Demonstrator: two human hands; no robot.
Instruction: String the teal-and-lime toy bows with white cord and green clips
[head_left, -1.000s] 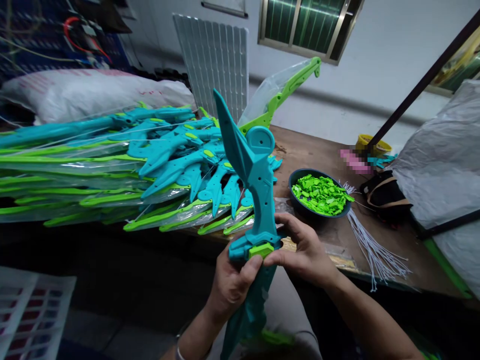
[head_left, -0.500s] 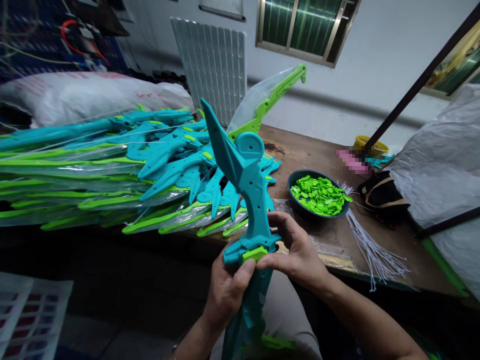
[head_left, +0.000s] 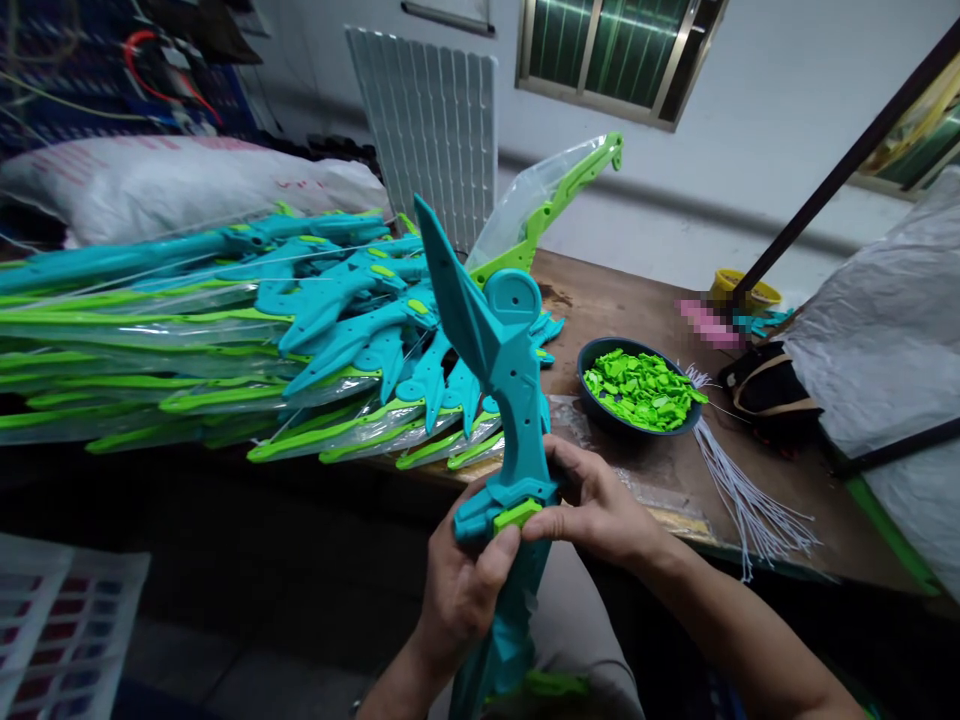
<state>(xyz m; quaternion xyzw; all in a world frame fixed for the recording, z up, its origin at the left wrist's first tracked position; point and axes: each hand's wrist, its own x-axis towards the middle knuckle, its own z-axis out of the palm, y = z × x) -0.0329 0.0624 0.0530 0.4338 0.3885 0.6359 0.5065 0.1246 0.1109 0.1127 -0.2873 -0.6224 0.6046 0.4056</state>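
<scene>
A teal plastic toy bow [head_left: 525, 400] stands nearly upright in front of me, with a lime-green limb [head_left: 555, 205] partly wrapped in clear film at its top. My left hand [head_left: 469, 570] is closed round the bow's middle from the left, its thumb against a small green plastic piece [head_left: 517, 515] set in the bow. From the right, my right hand [head_left: 592, 500] grips the same part. Its thumb touches the piece's right end, and its fingers go behind the bow, where their tips are hidden. The bow's lower end runs down over my lap.
Many similar bows [head_left: 330, 300] lie piled on the table's left side. A dark bowl [head_left: 641, 425] of green pieces [head_left: 637, 388] sits on the table [head_left: 570, 315], beside a bundle of white cords [head_left: 739, 500]. A white plastic crate [head_left: 75, 620] is at lower left.
The bow and both hands appear slightly farther right in view. Both thumbs stay on the green piece, and the grip looks the same.
</scene>
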